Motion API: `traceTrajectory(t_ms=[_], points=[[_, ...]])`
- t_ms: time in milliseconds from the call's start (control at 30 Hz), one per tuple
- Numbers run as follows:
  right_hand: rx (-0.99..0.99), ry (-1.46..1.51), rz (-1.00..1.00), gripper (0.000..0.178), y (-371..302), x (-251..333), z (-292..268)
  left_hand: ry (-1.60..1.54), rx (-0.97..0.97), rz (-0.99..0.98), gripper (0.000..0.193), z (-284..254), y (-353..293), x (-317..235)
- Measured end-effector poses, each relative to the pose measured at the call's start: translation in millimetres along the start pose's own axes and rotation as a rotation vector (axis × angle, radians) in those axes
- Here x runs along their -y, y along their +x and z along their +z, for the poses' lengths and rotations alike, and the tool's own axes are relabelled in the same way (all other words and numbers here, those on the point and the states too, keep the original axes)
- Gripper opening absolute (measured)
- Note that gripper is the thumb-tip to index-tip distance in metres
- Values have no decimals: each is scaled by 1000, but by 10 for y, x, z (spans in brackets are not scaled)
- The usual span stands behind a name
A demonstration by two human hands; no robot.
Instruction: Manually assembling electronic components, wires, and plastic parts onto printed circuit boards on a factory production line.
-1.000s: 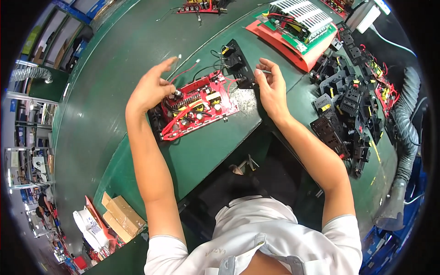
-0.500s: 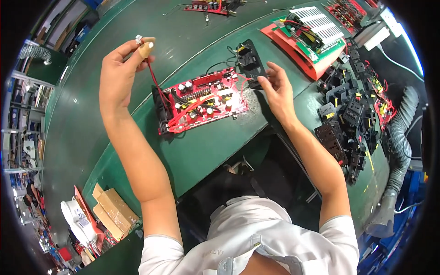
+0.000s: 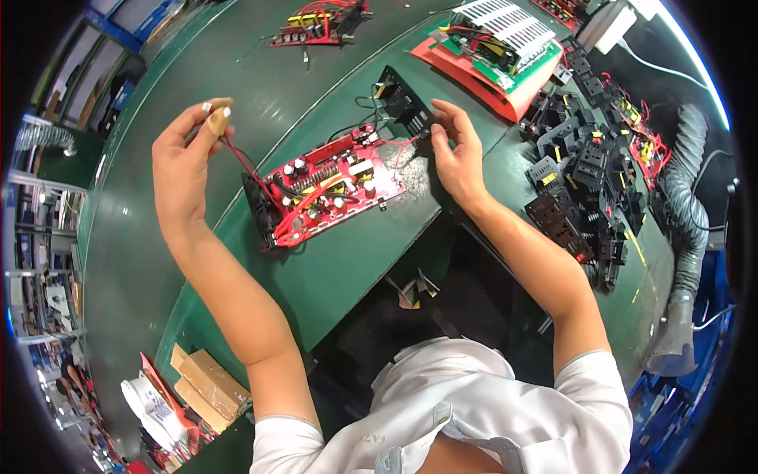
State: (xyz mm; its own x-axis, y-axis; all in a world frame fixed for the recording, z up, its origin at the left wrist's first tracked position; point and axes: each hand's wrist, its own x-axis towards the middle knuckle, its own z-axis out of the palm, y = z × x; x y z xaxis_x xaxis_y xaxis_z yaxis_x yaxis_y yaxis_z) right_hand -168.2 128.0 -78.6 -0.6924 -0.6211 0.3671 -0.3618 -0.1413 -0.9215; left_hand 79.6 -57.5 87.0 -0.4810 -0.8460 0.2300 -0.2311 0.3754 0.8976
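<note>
My left hand [image 3: 185,162] is raised left of a red circuit board [image 3: 379,188], thumb and fingers pinched on the end of a thin red wire lead [image 3: 245,160]. Small white bits, perhaps a plug, show at the fingertips, and tan covers sit on them. The lead runs down to a black end plate [image 3: 259,213] at the board's left end. My right hand [image 3: 459,154] grips the lower corner of a black panel [image 3: 404,101], tilted beyond the board's right end. Black and red wires link panel and board. Capacitors and thick red cables crowd the board.
A red-and-green stack with a white slotted cover [image 3: 505,31] stands at the far right. Many black panels [image 3: 592,166] are heaped on the right beside a grey flexible duct [image 3: 685,213]. Another board [image 3: 316,28] lies far back. A cardboard box [image 3: 209,387] and white telephone [image 3: 154,411] are front left.
The whole view has shifted, so the bench items sit further left. My left hand has come lower with the lead, nearer the board's level. My right hand stays at the black panel.
</note>
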Motion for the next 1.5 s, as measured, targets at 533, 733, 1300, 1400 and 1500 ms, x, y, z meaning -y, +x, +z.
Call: traceTrajectory(t_ms=[533,733,1300,1400,1500], points=[[51,82,141,36,5,-30,-69,-113,-124,-12,21,-184,31,21],[62,83,157,37,12,-67,-86,-221,-126,-35,20,-210,32,64],[613,385,280,40,454,1222,616,-534,414,-55,21,522,44,100],[552,416,269,32,413,1109,653,-374,398,-27,22,485,72,158],[491,375,278,21,372,1069,669,-346,406,-63,22,461,45,138]])
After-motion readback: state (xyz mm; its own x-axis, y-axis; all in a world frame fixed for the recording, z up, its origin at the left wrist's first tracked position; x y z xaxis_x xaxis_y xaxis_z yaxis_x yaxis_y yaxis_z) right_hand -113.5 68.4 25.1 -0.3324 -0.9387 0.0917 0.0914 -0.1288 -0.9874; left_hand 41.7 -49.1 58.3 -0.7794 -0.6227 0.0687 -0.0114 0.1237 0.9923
